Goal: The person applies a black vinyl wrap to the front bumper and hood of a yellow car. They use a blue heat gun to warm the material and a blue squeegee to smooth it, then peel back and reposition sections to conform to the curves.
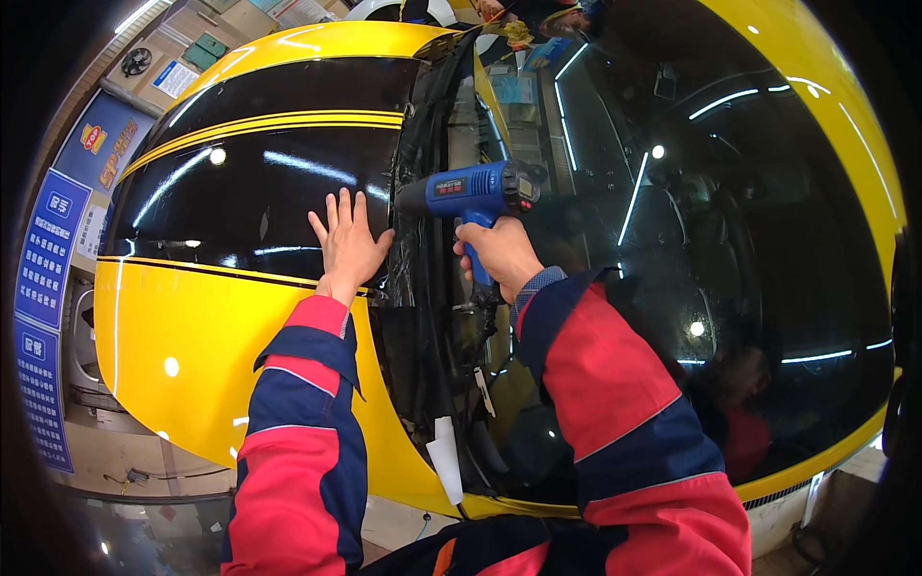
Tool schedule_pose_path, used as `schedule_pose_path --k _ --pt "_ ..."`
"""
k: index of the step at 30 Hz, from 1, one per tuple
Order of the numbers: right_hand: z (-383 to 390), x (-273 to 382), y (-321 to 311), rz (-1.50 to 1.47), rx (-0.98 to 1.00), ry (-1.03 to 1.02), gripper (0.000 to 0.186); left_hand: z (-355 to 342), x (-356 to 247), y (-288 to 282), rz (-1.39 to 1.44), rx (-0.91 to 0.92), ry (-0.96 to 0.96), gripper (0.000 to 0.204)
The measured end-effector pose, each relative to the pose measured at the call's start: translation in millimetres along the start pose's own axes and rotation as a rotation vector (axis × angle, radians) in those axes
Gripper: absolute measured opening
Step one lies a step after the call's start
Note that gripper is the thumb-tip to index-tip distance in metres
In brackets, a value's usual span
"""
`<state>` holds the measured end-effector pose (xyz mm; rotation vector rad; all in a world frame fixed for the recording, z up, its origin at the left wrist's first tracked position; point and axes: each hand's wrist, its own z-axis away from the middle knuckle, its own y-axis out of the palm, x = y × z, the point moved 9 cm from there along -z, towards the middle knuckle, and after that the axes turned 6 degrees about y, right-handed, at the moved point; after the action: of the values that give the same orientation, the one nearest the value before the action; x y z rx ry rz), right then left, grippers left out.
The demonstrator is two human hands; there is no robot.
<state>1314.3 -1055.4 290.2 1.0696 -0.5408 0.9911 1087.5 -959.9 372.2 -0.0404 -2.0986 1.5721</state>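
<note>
Head view: the right hand (497, 252) is clamped around the grip of a blue heat gun (473, 191), whose barrel lies level, nozzle pointing left. The left hand (348, 245) lies flat, fingers spread, gripping nothing, on the black window (250, 197) just left of the nozzle, at the glass's right edge. It is the nearer hand to the heated spot. The surface is a glossy yellow car body (192, 346), curved. Blue signboards (43, 288) line the workshop's left wall.
</note>
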Motion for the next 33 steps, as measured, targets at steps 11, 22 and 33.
schedule_pose_path --k 11,22,33 --pt "10 10 -2 0.173 0.013 0.058 0.018 4 14 -1 -0.048 -0.146 0.189 0.062" --pt "44 33 -7 0.294 0.132 0.083 0.024 0 11 -9 -0.034 -0.161 0.159 0.061" --pt "0 46 -1 0.094 -0.008 -0.055 0.018 0 15 -14 0.063 -0.241 0.161 0.046"
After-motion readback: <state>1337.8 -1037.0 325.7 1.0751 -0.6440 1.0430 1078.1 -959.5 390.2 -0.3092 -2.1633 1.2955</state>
